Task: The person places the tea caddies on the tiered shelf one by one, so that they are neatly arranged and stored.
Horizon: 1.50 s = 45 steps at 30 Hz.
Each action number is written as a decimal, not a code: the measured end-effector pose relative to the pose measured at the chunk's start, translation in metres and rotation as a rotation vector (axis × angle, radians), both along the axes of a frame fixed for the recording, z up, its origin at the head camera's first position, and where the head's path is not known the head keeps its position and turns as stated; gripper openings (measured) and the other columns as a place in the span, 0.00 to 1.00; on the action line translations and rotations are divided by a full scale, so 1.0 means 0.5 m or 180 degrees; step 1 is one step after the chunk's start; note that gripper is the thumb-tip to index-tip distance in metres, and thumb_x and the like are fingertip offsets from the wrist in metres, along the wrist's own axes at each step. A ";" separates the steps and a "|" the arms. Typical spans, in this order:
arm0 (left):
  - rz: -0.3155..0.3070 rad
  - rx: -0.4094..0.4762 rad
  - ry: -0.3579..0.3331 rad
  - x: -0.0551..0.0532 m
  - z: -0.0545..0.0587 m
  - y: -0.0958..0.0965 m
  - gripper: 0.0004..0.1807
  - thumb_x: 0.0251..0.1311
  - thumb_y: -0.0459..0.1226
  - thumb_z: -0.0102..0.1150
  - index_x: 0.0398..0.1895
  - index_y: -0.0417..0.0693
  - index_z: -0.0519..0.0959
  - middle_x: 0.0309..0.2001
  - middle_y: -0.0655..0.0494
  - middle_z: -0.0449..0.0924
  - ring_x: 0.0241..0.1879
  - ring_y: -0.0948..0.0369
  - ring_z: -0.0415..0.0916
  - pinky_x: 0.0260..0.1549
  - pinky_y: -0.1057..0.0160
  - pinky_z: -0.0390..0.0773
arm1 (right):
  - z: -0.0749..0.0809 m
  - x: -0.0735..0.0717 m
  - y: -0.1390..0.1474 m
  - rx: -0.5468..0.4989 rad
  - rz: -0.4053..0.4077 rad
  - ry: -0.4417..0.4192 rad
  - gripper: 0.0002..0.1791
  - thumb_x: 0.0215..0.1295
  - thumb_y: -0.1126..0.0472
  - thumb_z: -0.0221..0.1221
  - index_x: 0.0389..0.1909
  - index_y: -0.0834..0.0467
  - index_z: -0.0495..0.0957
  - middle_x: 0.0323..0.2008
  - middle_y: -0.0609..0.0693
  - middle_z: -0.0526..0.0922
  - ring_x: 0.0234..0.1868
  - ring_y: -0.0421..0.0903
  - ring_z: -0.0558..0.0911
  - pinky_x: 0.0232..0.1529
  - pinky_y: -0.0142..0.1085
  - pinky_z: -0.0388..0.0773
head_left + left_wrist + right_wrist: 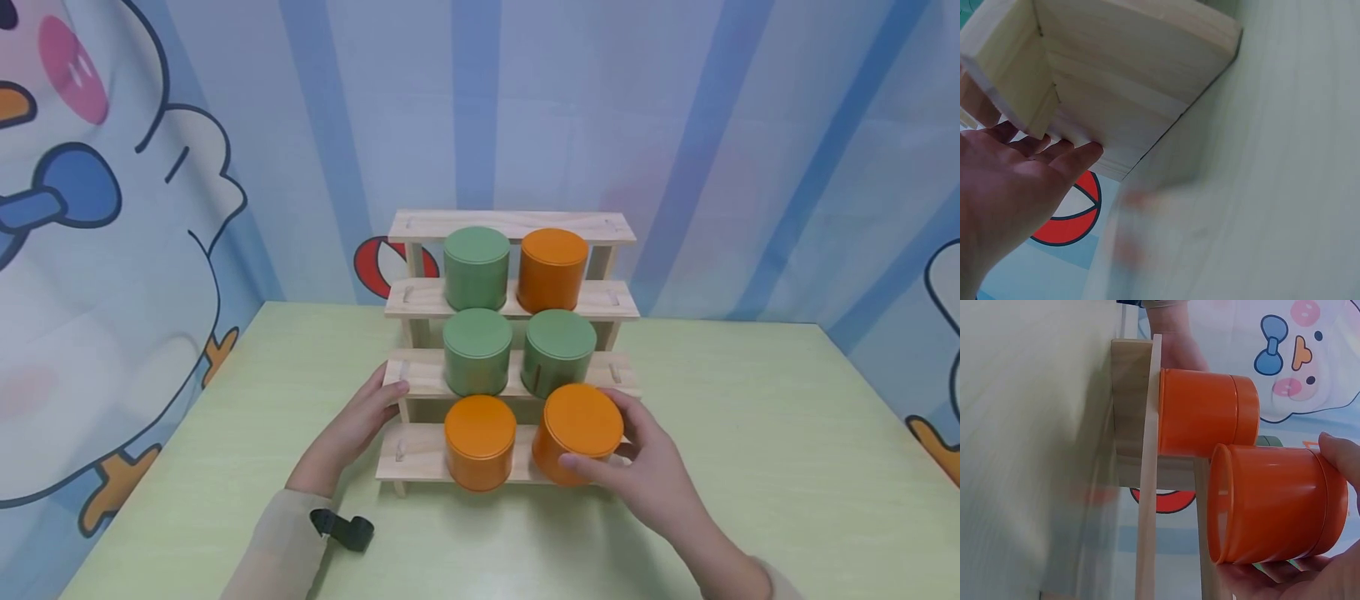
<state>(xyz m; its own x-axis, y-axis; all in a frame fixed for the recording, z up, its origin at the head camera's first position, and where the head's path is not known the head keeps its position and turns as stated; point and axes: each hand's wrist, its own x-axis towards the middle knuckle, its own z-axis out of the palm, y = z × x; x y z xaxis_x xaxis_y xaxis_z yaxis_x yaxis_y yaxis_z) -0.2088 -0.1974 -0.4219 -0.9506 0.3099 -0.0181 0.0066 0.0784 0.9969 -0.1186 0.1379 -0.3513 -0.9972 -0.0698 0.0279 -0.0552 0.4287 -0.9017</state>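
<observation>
An orange canister is pinched between the thumb and fingers of my right hand. Its base is off the lowest step, as the gap in the right wrist view shows. Left of it, another orange canister stands on that step of the stepped wooden shelf. My left hand holds the shelf's left side at the second step, thumb on the board. In the left wrist view its fingers touch the wood. Two green canisters stand on the second step.
On the third step stand a green canister and an orange canister. The top step is bare wood. A pale green table lies under the shelf, and a printed cartoon curtain hangs behind. A black strap sits by the left sleeve.
</observation>
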 end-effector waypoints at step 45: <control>-0.0005 -0.0006 -0.0007 0.003 0.004 -0.001 0.37 0.70 0.45 0.41 0.78 0.50 0.40 0.76 0.43 0.41 0.73 0.45 0.47 0.70 0.45 0.50 | -0.043 -0.022 -0.031 -0.0066 0.0066 -0.0141 0.46 0.44 0.52 0.76 0.64 0.55 0.64 0.59 0.53 0.74 0.56 0.51 0.75 0.56 0.46 0.76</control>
<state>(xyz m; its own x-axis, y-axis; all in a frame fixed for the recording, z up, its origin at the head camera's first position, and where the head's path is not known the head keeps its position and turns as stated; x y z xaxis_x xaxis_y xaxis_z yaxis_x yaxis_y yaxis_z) -0.2075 -0.1978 -0.4201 -0.9501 0.3113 -0.0207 0.0046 0.0803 0.9968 -0.1295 0.1225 -0.3729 -0.9958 -0.0903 -0.0147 -0.0236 0.4090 -0.9122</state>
